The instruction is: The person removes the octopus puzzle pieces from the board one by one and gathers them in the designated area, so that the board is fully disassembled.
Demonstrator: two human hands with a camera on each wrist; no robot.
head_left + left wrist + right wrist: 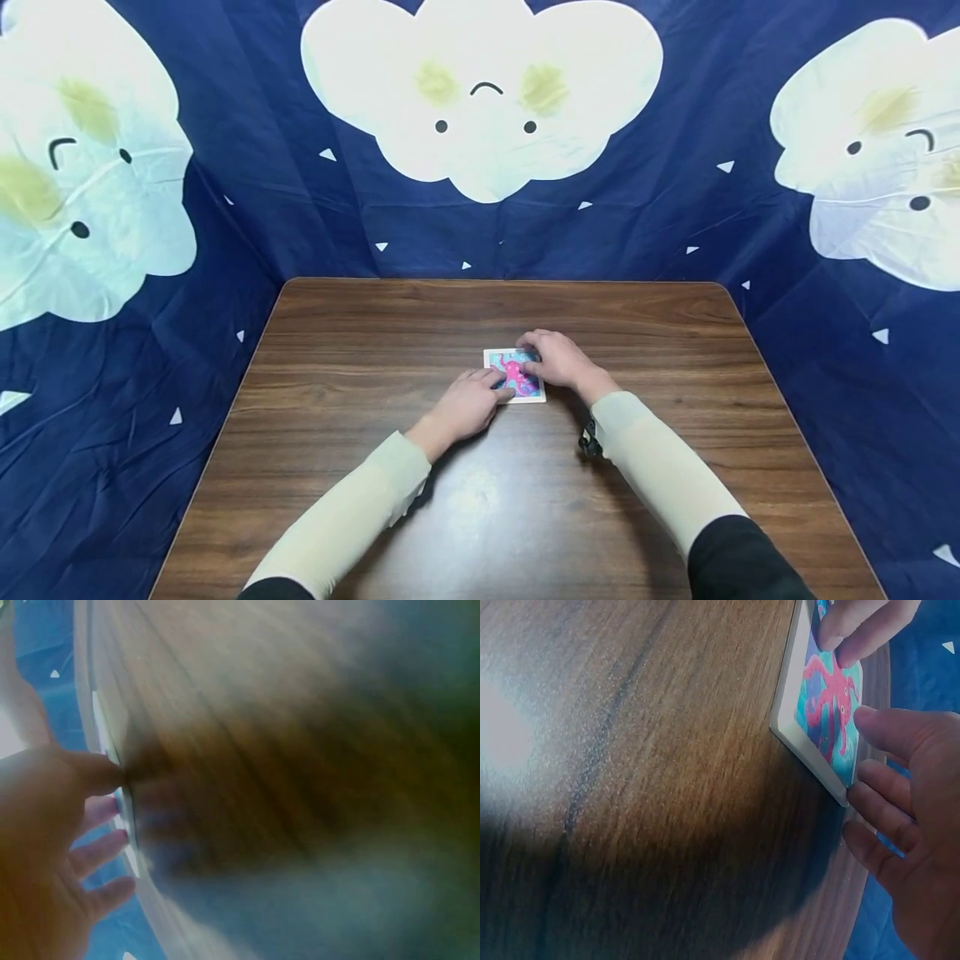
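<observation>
A small square picture board (513, 367) lies flat on the table, a pink octopus on blue and purple inside a white border. From the near left, my left hand (465, 406) rests its fingertips on the picture. My right hand (561, 358) touches the upper right corner, its thumb over the picture and other fingers along the edge. In the right wrist view the board (829, 697) shows its pale thick rim, with the fingers of the right hand (930, 795) bent slightly at its side. The left wrist view shows the left hand (45, 825) with spread fingers and only the board's white edge.
The brown wood-grain table (337, 333) has rounded far corners. Dark blue cloth (247, 200) printed with white clouds hangs behind it and on both sides. A small black device (590, 439) sits at the right wrist. Light glares off the near tabletop.
</observation>
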